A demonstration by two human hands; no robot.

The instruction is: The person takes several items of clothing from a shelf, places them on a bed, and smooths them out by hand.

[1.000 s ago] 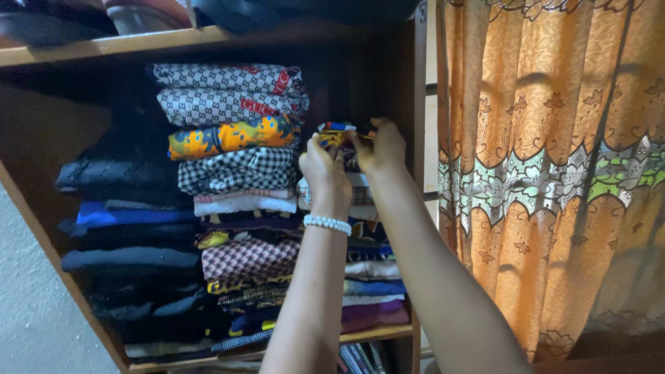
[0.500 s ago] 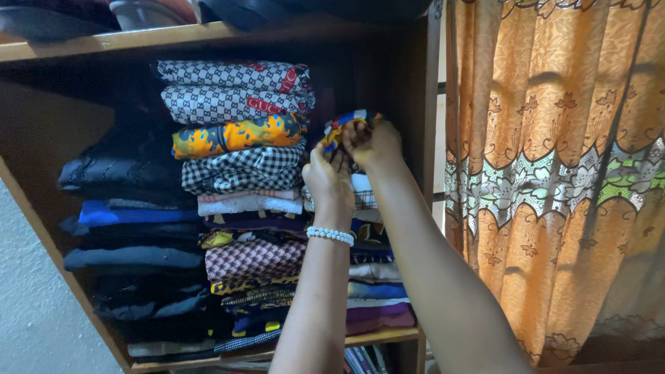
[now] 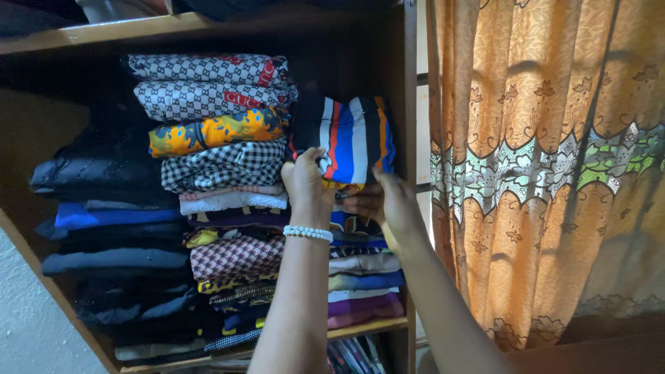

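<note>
both hands (image 3: 346, 190) hold a folded striped garment (image 3: 350, 138) above the right-hand stack (image 3: 364, 277) in the wooden shelf (image 3: 208, 24).
left hand (image 3: 308, 183) grips its lower left edge and right hand (image 3: 388, 202) closes under its bottom; it looks lifted, not yet settled on the stack. right fingertips are hidden under the cloth, and the shelf's back is too dark to read.

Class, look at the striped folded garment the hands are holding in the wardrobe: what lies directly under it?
Under the striped garment sits a stack of folded clothes on the wooden shelf. The left hand and right hand cover the stack's top layers, so those cannot be told.
</note>
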